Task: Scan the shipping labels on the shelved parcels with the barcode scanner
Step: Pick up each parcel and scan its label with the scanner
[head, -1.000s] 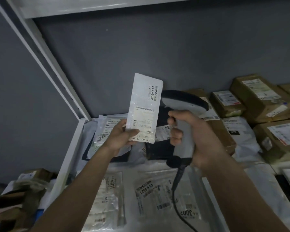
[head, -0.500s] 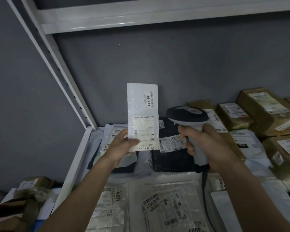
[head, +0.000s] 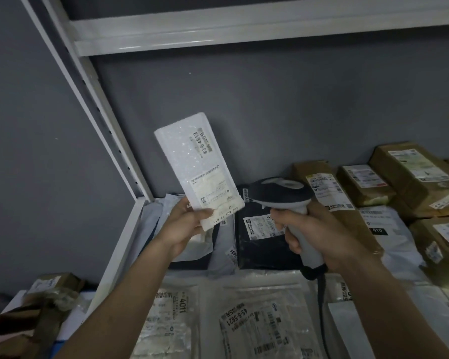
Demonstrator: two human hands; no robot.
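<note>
- One slim white padded parcel (head: 196, 167) stands tilted, pinched at its lower end by the left hand (head: 184, 226).
- Right hand (head: 319, 238) grips the grey pistol-grip barcode scanner (head: 283, 195); likely next, aim at its label.

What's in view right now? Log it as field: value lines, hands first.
left hand: holds white parcel by its lower end, tilted, label facing the camera
right hand: grips scanner by the handle, head beside the parcel's lower end
scanner cable: hangs from the handle
shelf: black parcel behind the hands, brown boxes at right, clear bags in front
</note>
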